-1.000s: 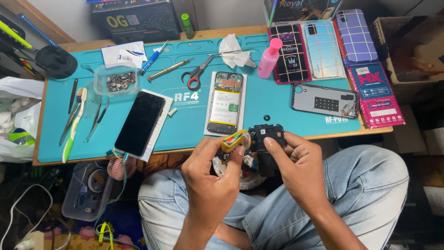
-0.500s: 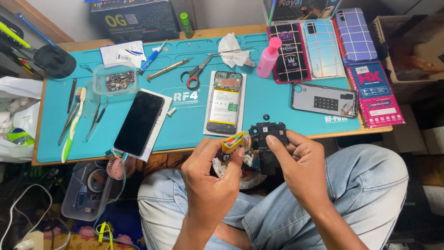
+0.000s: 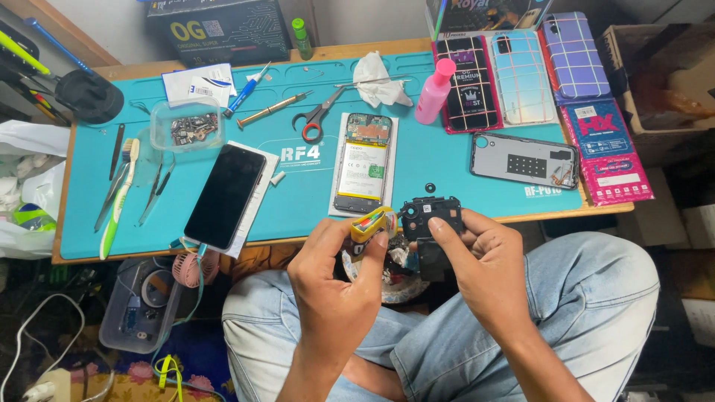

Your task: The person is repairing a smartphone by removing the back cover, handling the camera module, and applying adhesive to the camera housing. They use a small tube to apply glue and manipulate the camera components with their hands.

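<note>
So the opened phone [image 3: 363, 162] lies gutted on the worktop [image 3: 447, 160]; left hand [image 3: 335, 286] grips a yellow glue tube [image 3: 372, 223], right hand [image 3: 484, 257] holds the black camera cover [image 3: 432, 216], not refitted yet

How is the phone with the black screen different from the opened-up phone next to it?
The black-screened phone shows only a dark, blank glass front; the opened phone shows its battery and green circuit board. The black-screened phone lies tilted; the opened phone lies nearly straight. Both rest flat on the teal mat, untouched by either hand.
</note>
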